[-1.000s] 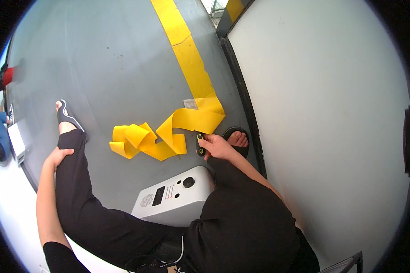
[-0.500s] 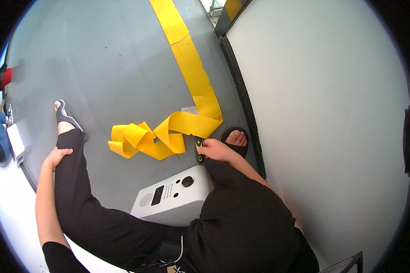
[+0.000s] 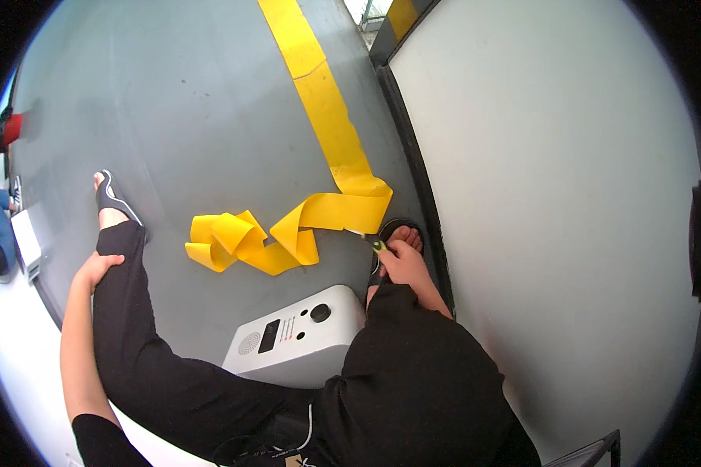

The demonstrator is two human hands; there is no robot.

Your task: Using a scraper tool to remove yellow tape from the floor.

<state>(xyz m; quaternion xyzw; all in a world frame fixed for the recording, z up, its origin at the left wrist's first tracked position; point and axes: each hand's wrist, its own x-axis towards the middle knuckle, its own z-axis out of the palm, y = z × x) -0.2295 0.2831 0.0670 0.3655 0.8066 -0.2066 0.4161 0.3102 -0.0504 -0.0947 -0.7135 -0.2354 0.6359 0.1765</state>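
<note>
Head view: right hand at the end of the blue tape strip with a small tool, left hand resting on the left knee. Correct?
Not quite: the tape strip is yellow, not blue, as the head view shows. The right hand is at its end with a small tool, and the left hand rests on the left knee.

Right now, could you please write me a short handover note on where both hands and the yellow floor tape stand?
Left hand: resting on the left knee, holding nothing.
Right hand: low by the right foot, gripping a small tool with a green handle; its tip meets the peeled end of the yellow tape.
Done: a length of tape is off the grey floor and lies crumpled in loops in front of the person.
Left: the strip running away along the wall is still stuck down.
A white device sits between the legs.
</note>
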